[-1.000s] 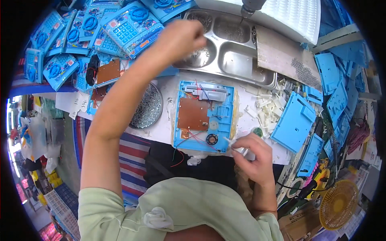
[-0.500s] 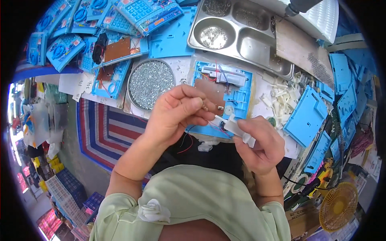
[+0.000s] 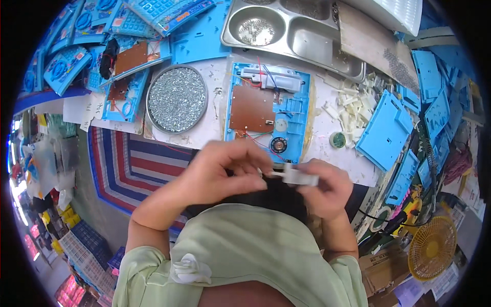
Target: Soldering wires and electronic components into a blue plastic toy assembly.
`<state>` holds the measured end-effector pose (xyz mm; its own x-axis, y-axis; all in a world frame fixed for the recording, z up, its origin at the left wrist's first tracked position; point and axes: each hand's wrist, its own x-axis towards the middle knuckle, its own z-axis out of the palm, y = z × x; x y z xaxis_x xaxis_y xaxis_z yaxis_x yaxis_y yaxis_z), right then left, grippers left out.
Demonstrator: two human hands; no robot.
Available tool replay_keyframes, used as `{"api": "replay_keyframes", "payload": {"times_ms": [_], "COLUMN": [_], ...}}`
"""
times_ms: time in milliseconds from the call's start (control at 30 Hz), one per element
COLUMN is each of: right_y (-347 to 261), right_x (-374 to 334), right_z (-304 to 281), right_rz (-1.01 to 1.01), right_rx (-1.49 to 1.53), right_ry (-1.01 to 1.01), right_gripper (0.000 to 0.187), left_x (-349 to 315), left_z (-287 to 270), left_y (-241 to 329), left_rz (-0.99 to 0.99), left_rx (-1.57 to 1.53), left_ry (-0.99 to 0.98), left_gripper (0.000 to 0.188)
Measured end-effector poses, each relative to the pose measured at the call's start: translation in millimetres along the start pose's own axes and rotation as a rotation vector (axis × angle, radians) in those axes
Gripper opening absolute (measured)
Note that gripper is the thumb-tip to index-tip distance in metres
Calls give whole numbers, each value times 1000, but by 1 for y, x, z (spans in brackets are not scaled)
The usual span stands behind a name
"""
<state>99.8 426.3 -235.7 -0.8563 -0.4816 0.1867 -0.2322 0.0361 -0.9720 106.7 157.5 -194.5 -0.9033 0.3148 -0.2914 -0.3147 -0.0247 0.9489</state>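
Observation:
My right hand (image 3: 330,187) pinches a small white plastic part (image 3: 302,177), which is smeared by motion and has a thin stem pointing left. Close by on the left, my left hand (image 3: 225,171) has its fingers curled together near that stem; whatever they pinch is too small and blurred to name. Both hands are in front of my body, just below an open blue plastic housing (image 3: 303,120). Inside the housing are a brown circuit board (image 3: 251,108), a round black speaker (image 3: 279,145), a whitish plastic compartment (image 3: 279,81) and loose thin wires.
A round dish of small screws (image 3: 177,100) stands left of the housing. Behind it lies a steel compartment tray (image 3: 282,47). White plastic pieces (image 3: 353,107) are heaped to the right, beside blue panels (image 3: 386,135). Blue toy cases (image 3: 66,66) pile up at far left.
Both hands have drawn back toward my body with the white part, uncovering the circuit board and speaker. The view has shifted slightly, so the table contents sit higher and further left.

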Motion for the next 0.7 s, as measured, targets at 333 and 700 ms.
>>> {"api": "replay_keyframes", "payload": {"times_ms": [333, 700], "right_y": [6, -2], "right_x": [-3, 53], "right_z": [-20, -23], "right_rz": [233, -152], "right_rx": [589, -737], "right_ry": [363, 30], "right_gripper": [44, 33], "left_x": [103, 72], "left_z": [17, -5], "left_y": [-13, -28], "left_rz": [522, 622], "left_rx": [1203, 598], "left_ry": [30, 310], "left_gripper": [10, 11]}}
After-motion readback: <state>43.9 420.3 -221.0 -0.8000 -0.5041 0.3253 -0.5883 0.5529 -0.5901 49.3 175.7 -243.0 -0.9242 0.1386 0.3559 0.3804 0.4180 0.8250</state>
